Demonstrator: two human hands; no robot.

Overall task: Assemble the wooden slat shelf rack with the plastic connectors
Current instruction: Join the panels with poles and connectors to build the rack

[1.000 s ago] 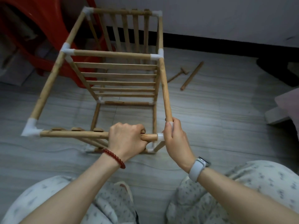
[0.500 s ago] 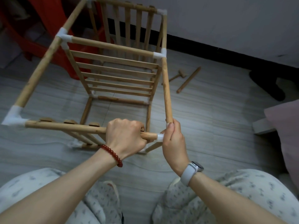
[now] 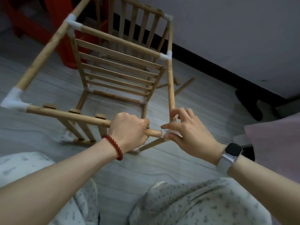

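Standing on the pale grey floor (image 3: 203, 111) near a light wall with a dark skirting, the wooden rack (image 3: 116, 69) was seen tilted away from the camera, its round poles joined at the corners by white plastic connectors and its slatted panels set between them. Behind its far left side, a red plastic piece of furniture (image 3: 53, 18) was partly visible, though what kind could not be told. Patterned grey-white trousers (image 3: 203, 203) filled the bottom of the view. The nearest horizontal pole (image 3: 68, 115) was gripped by the left hand (image 3: 128, 129), whose fingers were curled tightly round it close to its right end; a red bead bracelet (image 3: 113, 146) was worn on that wrist. The right hand (image 3: 186, 130) was placed at the near right corner connector (image 3: 167, 133), which was pinched between the thumb and fingertips, while the other fingers were held loosely arched above it beside the long side pole (image 3: 170, 83). A watch with a white strap (image 3: 230, 153) was worn on the right wrist. Two loose wooden pieces (image 3: 183, 86) were left lying on the floor just beyond the rack's right side.
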